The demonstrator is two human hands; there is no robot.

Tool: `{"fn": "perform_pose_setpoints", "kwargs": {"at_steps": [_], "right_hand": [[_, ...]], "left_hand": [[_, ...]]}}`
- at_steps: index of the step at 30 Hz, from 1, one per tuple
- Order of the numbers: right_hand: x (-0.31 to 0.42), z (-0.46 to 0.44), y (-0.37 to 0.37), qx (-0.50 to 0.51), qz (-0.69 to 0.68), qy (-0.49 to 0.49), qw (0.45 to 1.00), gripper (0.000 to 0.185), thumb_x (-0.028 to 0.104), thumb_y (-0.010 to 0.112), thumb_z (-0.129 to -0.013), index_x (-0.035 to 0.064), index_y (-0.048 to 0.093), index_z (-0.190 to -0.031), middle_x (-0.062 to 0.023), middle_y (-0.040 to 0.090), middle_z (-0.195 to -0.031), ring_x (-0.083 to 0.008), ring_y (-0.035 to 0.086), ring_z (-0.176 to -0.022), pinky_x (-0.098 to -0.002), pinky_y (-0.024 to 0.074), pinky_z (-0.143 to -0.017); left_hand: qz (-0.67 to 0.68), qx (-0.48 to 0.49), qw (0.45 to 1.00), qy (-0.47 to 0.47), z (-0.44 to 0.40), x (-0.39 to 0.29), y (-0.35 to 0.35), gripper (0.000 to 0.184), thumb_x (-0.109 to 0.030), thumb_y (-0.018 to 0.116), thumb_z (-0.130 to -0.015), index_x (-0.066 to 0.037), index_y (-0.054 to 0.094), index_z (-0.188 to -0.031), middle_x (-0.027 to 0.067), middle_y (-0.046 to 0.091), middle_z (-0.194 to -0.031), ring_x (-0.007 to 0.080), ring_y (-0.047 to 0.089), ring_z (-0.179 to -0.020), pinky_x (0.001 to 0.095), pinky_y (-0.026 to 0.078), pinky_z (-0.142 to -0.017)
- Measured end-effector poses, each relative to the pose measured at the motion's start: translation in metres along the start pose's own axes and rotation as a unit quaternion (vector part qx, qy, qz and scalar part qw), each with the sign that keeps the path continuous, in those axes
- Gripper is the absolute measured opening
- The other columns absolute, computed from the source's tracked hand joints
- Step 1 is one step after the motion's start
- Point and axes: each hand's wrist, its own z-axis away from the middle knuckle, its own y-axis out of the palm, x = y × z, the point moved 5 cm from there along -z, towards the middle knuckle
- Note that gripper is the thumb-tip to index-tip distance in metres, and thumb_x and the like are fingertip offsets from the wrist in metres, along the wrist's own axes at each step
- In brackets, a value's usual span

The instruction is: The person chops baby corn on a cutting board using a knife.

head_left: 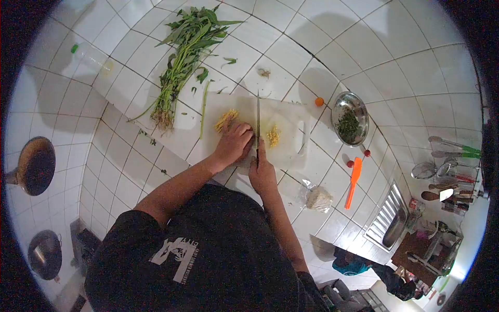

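A white cutting board [294, 158] lies on the tiled counter. My right hand [261, 169] is wrapped round the handle of a knife [258, 117], whose blade points away from me over the board. Just left of the blade, my left hand [234, 143] presses down with its fingers bent together; what is under them is mostly hidden. Thin yellow strips [226, 119] lie beyond my left fingers. To the right of the knife is a small pile of chopped yellow pieces [273, 136].
Leafy green stems [182, 67] with roots lie at the upper left, near a bottle [93, 58]. On the right are a metal bowl [366, 117] of chopped greens, an orange spatula [353, 182], a plastic bag [318, 199] and a sink [396, 227].
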Motion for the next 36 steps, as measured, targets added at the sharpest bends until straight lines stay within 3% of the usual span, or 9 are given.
{"fn": "perform_pose_setpoints", "kwargs": {"at_steps": [3, 6, 8, 18, 20, 27, 30, 32, 36], "right_hand": [[0.005, -0.001, -0.006, 0.010, 0.024, 0.005, 1.000, 0.074, 0.012, 0.049, -0.097, 0.0150, 0.012, -0.161, -0.0346, 0.066, -0.084, -0.0536, 0.065, -0.076, -0.0607, 0.0502, -0.070], [0.012, 0.006, -0.017, 0.026, 0.036, 0.004, 0.999, 0.075, 0.012, 0.049, -0.097, 0.0172, 0.011, -0.161, -0.0349, 0.066, -0.086, -0.0539, 0.065, -0.079, -0.0609, 0.0507, -0.072], [0.013, 0.014, -0.017, 0.042, 0.025, 0.007, 0.999, 0.075, 0.012, 0.049, -0.097, 0.0184, 0.011, -0.162, -0.0350, 0.067, -0.087, -0.0541, 0.065, -0.080, -0.0612, 0.0508, -0.073], [0.002, -0.006, 0.000, 0.008, 0.006, 0.007, 1.000, 0.077, 0.014, 0.051, -0.097, 0.0184, 0.008, -0.162, -0.0348, 0.067, -0.085, -0.0541, 0.065, -0.080, -0.0604, 0.0512, -0.073], [0.008, -0.007, -0.004, 0.001, 0.015, -0.011, 1.000, 0.079, 0.015, 0.049, -0.098, 0.0182, 0.004, -0.162, -0.0330, 0.067, -0.081, -0.0509, 0.066, -0.074, -0.0588, 0.0523, -0.068], [0.013, 0.011, -0.005, 0.027, 0.014, 0.006, 1.000, 0.076, 0.013, 0.050, -0.098, 0.0190, 0.009, -0.161, -0.0353, 0.067, -0.087, -0.0543, 0.065, -0.081, -0.0605, 0.0512, -0.072], [0.006, 0.004, 0.005, 0.009, 0.012, 0.007, 1.000, 0.076, 0.012, 0.050, -0.097, 0.0193, 0.010, -0.161, -0.0363, 0.067, -0.089, -0.0550, 0.065, -0.082, -0.0612, 0.0510, -0.072], [0.002, -0.004, 0.008, -0.004, 0.020, -0.007, 1.000, 0.074, 0.020, 0.047, -0.100, 0.0175, 0.007, -0.161, -0.0331, 0.067, -0.081, -0.0517, 0.066, -0.075, -0.0596, 0.0524, -0.067], [0.001, -0.004, 0.004, -0.028, -0.003, 0.028, 0.999, 0.075, 0.013, 0.049, -0.097, 0.0181, 0.010, -0.161, -0.0366, 0.066, -0.089, -0.0550, 0.065, -0.082, -0.0618, 0.0510, -0.074]], "left_hand": [[-0.002, 0.004, 1.000, -0.014, 0.001, 0.001, 0.003, 0.021, -0.017, 0.067, -0.085, -0.009, 0.068, -0.104, 0.0059, 0.059, -0.110, 0.0252, 0.055, -0.115, 0.0609, 0.021, -0.116], [0.004, 0.003, 1.000, -0.011, -0.002, 0.000, -0.003, 0.026, -0.019, 0.071, -0.082, -0.005, 0.067, -0.104, 0.0107, 0.061, -0.115, 0.0302, 0.057, -0.115, 0.0606, 0.028, -0.111], [0.009, 0.022, 1.000, -0.017, -0.002, -0.001, -0.001, 0.021, -0.019, 0.066, -0.088, -0.009, 0.067, -0.106, 0.0056, 0.058, -0.112, 0.0241, 0.056, -0.115, 0.0609, 0.022, -0.115], [-0.033, 0.010, 0.999, 0.000, 0.002, 0.006, 0.006, 0.023, -0.021, 0.070, -0.083, -0.010, 0.066, -0.103, 0.0061, 0.058, -0.113, 0.0238, 0.057, -0.115, 0.0619, 0.023, -0.114], [-0.001, 0.026, 0.999, -0.018, 0.001, 0.006, 0.006, 0.021, -0.017, 0.062, -0.086, -0.005, 0.068, -0.103, 0.0097, 0.062, -0.113, 0.0287, 0.058, -0.117, 0.0618, 0.023, -0.114], [0.025, 0.032, 0.998, -0.043, -0.002, -0.001, -0.004, 0.018, -0.014, 0.060, -0.088, -0.006, 0.068, -0.101, 0.0113, 0.062, -0.113, 0.0304, 0.058, -0.117, 0.0610, 0.024, -0.115], [0.006, -0.015, 1.000, -0.011, 0.006, 0.009, 0.011, 0.019, -0.015, 0.067, -0.082, -0.008, 0.066, -0.099, 0.0055, 0.059, -0.111, 0.0251, 0.057, -0.112, 0.0612, 0.023, -0.115], [-0.017, -0.001, 1.000, -0.006, 0.006, 0.009, 0.012, 0.023, -0.016, 0.067, -0.082, -0.007, 0.066, -0.102, 0.0062, 0.059, -0.114, 0.0264, 0.056, -0.115, 0.0617, 0.023, -0.115], [0.008, 0.045, 0.999, 0.008, 0.005, 0.009, 0.015, 0.027, -0.016, 0.067, -0.081, -0.007, 0.066, -0.107, 0.0066, 0.059, -0.115, 0.0274, 0.056, -0.117, 0.0620, 0.024, -0.115]]}}
